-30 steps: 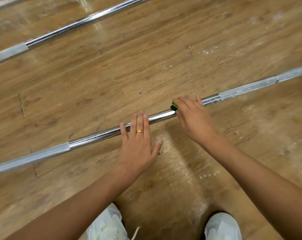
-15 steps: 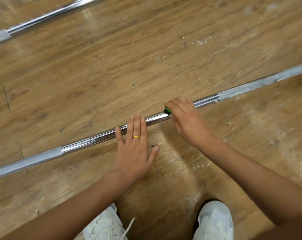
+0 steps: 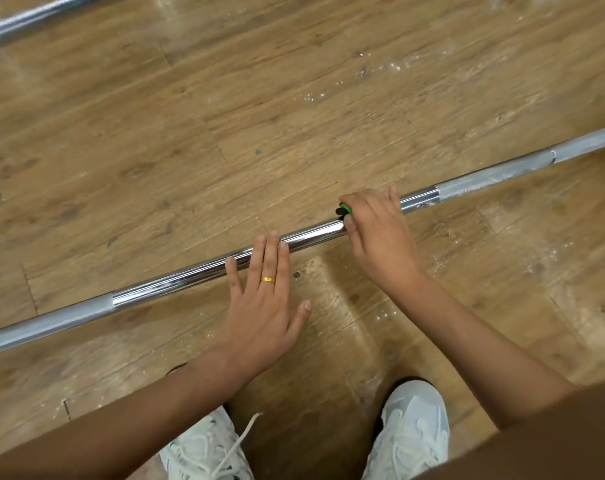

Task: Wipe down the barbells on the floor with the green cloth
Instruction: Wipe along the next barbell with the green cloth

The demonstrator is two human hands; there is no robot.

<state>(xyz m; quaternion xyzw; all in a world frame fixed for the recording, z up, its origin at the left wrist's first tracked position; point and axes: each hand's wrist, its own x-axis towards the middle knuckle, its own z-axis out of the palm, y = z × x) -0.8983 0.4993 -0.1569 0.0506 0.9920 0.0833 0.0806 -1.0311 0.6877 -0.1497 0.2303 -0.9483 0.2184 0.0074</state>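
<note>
Across the scuffed plank floor (image 3: 294, 98) the long barbell (image 3: 176, 284) runs from 8 to 2 o'clock — smooth chrome mid-shaft, dull knurling beyond. Mid-wipe, I judge: the left hand (image 3: 263, 306), fingers straight and close, presses the chrome, while the right hand (image 3: 377, 230) at its 2 o'clock curls round the bunched green cloth (image 3: 345, 209) on the bar. The next move calls for a firm slide toward the knurling.
</note>
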